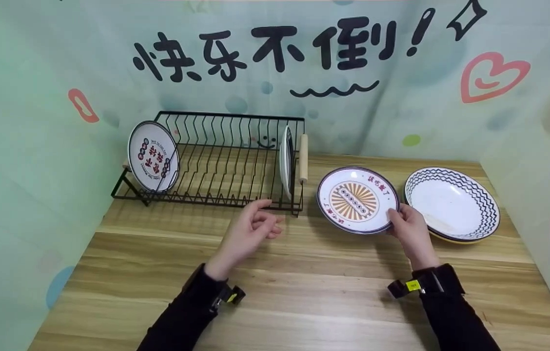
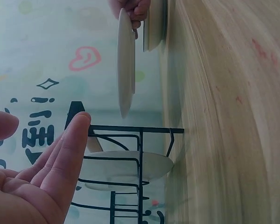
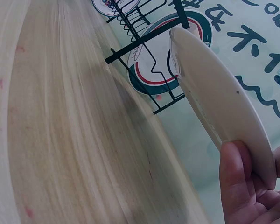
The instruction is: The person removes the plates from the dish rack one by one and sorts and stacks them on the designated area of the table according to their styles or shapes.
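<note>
My right hand [image 1: 410, 231] pinches the rim of a white plate [image 1: 358, 200] with an orange sunburst and red lettering, thumb on top and fingers beneath. In the left wrist view the plate [image 2: 126, 65] is off the table, seen edge-on. My left hand [image 1: 250, 231] holds nothing; its fingers are loosely bent in front of a black wire dish rack [image 1: 226, 200]. One plate [image 1: 150, 156] with red lettering stands at the rack's left end. Another plate [image 1: 285, 163] stands upright at the right end; the right wrist view shows its green and red rim [image 3: 203, 28].
A white bowl [image 1: 450, 202] with a black wavy border rests on the wooden table [image 1: 304, 292] to the right, seemingly stacked on another dish. Wooden handles [image 1: 304, 158] flank the rack. A printed cloth [image 1: 265, 97] hangs behind and at both sides.
</note>
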A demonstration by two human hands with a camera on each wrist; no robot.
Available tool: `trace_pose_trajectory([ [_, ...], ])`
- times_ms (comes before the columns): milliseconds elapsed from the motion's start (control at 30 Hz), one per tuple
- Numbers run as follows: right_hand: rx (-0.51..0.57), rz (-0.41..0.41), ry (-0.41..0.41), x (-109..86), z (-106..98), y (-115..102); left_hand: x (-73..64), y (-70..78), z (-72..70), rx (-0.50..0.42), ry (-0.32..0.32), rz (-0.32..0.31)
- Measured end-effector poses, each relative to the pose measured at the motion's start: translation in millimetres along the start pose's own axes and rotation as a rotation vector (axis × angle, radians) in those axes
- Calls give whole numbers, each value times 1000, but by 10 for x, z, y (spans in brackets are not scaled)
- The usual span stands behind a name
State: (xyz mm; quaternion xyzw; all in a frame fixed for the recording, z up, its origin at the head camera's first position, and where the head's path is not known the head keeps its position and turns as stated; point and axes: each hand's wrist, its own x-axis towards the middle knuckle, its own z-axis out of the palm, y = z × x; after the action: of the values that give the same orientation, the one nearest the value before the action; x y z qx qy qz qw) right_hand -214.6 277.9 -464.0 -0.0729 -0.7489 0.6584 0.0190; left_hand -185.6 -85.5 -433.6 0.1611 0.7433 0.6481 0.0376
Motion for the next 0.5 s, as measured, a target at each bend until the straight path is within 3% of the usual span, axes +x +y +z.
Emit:
trace_pose_trajectory([
  [500, -19, 55, -21, 96, -60, 88, 32, 87, -26, 102, 10, 44],
])
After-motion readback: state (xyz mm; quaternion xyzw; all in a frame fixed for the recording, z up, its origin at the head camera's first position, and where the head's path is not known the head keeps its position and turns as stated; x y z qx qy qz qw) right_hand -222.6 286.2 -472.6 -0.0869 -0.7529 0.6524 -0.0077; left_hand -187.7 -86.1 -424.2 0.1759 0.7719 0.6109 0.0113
